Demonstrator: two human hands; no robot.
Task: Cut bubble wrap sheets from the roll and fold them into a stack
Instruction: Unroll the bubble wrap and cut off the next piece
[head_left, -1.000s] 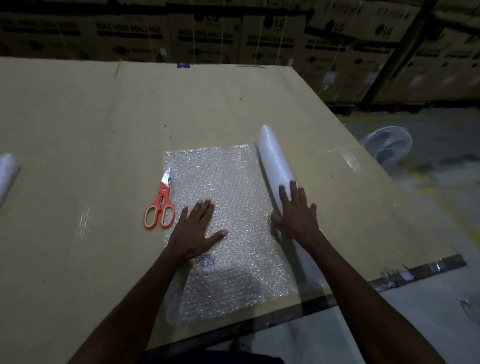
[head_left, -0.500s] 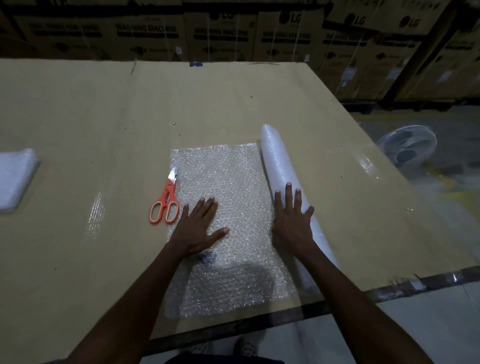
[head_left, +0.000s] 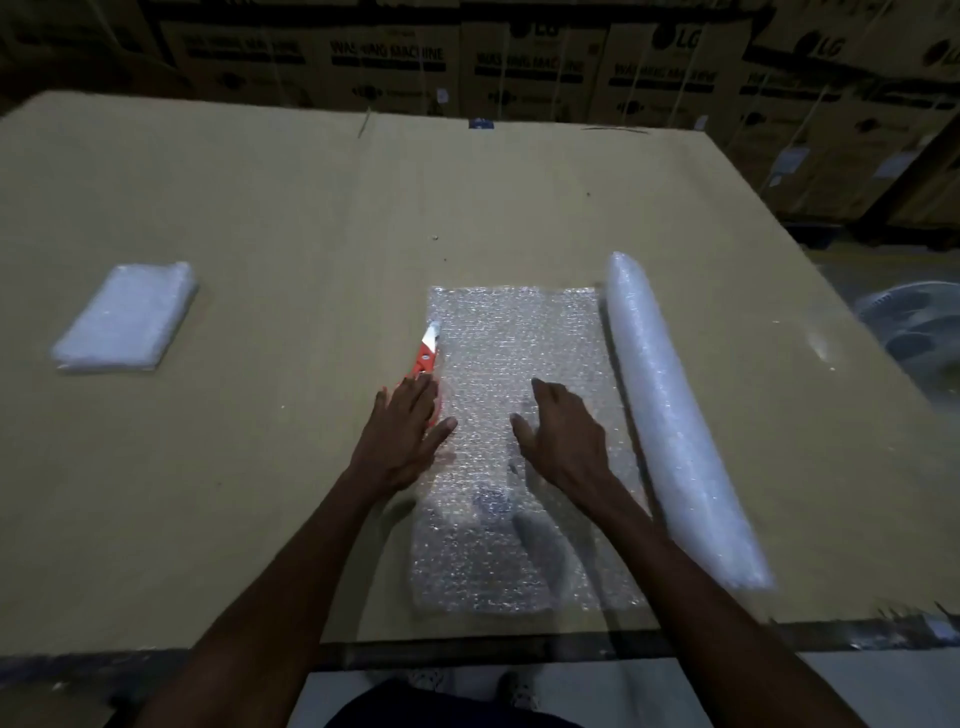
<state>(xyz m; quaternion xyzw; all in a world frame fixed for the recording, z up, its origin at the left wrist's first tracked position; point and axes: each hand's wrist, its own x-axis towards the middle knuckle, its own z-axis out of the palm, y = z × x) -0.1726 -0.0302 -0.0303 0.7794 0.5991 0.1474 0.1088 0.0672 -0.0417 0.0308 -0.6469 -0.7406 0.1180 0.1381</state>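
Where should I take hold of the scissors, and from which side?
Take the scissors by the orange handle loops at the near end, coming from the left, table side. The blades point away toward the far edge and lie against the left edge of the bubble wrap sheet, so the near end is the safe one. The left hand already covers the loops.

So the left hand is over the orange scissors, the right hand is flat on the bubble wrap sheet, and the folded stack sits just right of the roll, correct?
Not quite. The folded stack lies far to the left on the table, nowhere near the roll, as the head view shows. The rest holds: left hand over the orange scissors, right hand on the bubble wrap sheet.
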